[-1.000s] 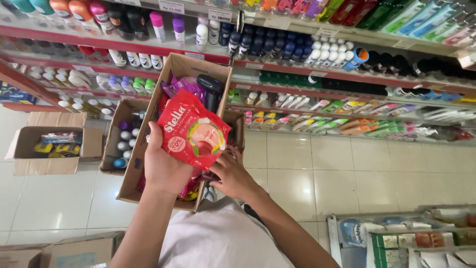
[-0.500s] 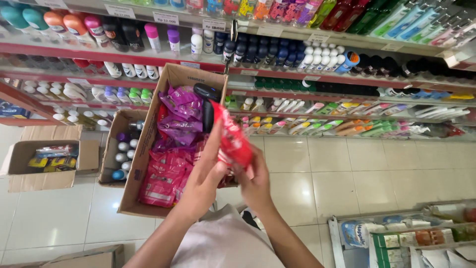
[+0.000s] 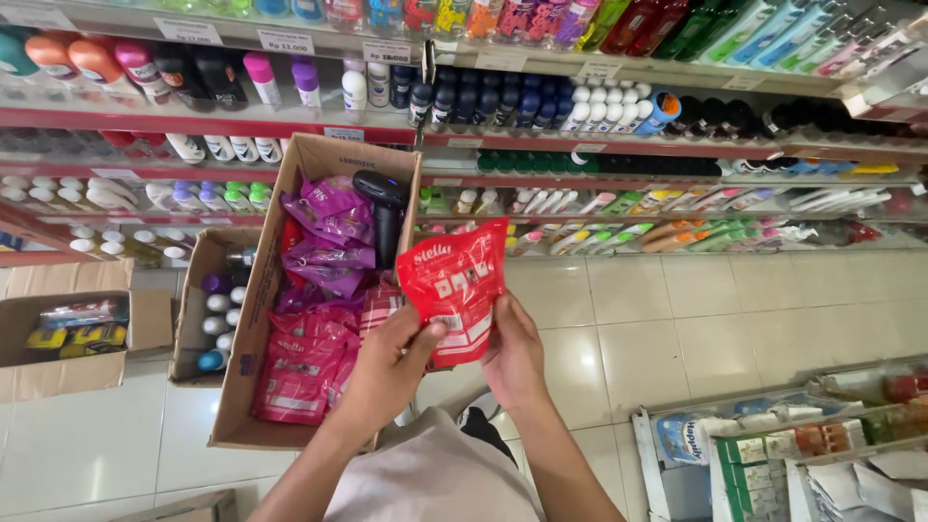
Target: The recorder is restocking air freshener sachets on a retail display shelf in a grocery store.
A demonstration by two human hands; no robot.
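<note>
Both hands hold up one red refill pouch (image 3: 452,285) with white print. My left hand (image 3: 391,362) grips its lower left edge, thumb across the front. My right hand (image 3: 512,353) holds its lower right edge from behind. Just left of the pouch an open cardboard box (image 3: 253,319) rests tilted toward me, filled with several purple pouches (image 3: 329,237) at the top and pink-red pouches (image 3: 304,362) lower down. A black handheld scanner (image 3: 385,213) lies in the box's upper right corner.
Store shelves (image 3: 599,145) with bottles and tubes run across the back. A second open box of roll-on bottles (image 3: 217,309) stands on the tiled floor, another box (image 3: 68,333) further left. A display rack (image 3: 793,445) fills the lower right.
The red pouch went from front-facing over the box to edge-on, and now faces me again, held further right of the box. Both hands stayed on it.
</note>
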